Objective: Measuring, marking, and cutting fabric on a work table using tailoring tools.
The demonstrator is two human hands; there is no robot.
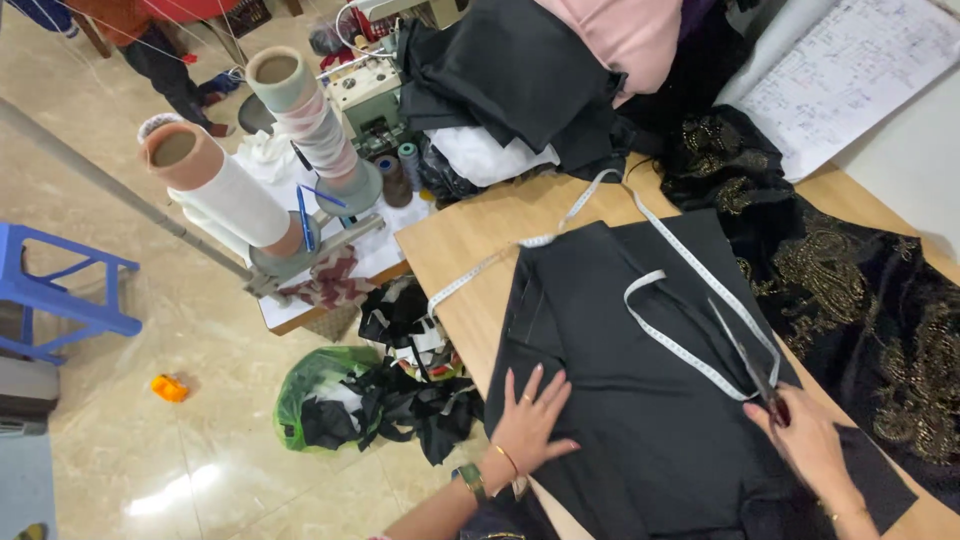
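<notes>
A black piece of cloth (640, 400) lies flat on a wooden table (470, 240). My left hand (530, 420) presses down on its near left edge, fingers spread. My right hand (805, 440) grips a pair of scissors (745, 355) whose blades point away across the cloth. A white measuring tape (690, 265) loops over the cloth and trails off to the left table edge.
Black fabric with gold embroidery (860, 280) lies to the right, under a sheet of paper (850, 70). Dark and pink cloth (540, 70) is piled at the far end. Two large thread cones (220, 190) and a sewing machine stand left. A green bag (320, 390) of scraps sits on the floor beside a blue stool (60, 300).
</notes>
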